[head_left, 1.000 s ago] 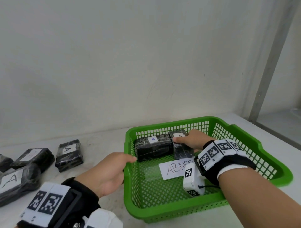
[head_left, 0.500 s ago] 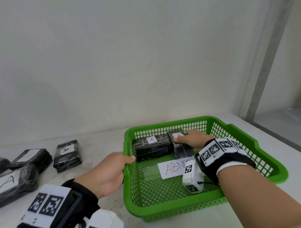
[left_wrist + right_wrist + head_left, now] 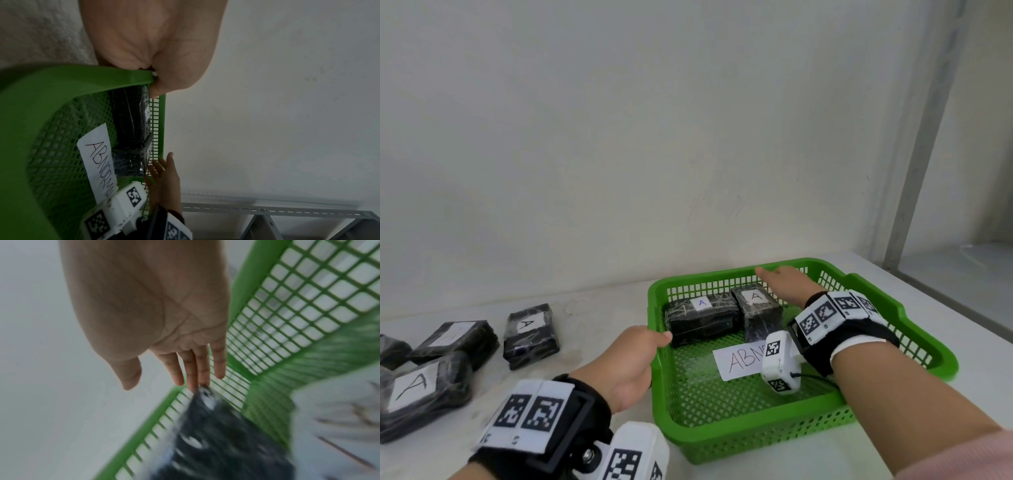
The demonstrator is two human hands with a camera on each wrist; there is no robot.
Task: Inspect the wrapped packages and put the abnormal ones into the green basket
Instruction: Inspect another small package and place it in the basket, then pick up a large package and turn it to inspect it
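Observation:
Two black wrapped packages, one lying crosswise (image 3: pixel 702 320) and one lengthwise (image 3: pixel 758 313), each with a white "A" label, sit at the back of the green basket (image 3: pixel 873 305). My left hand (image 3: pixel 628 363) grips the basket's left rim (image 3: pixel 115 74), thumb over the edge. My right hand (image 3: pixel 782 281) hovers above the right package with straight fingers (image 3: pixel 197 368) and holds nothing. More black packages, among them one (image 3: pixel 530 330) with an "A" label and a larger one (image 3: pixel 421 390), lie on the table at the left.
A white paper reading "ABNORMAL" (image 3: pixel 739 361) lies on the basket floor in front of the packages. The white table (image 3: pixel 599 308) meets a pale wall behind. A grey metal post (image 3: pixel 921 144) stands at the right.
My right hand has let go of the right package and lifted up and back, with its fingers now straight. The left hand still holds the rim.

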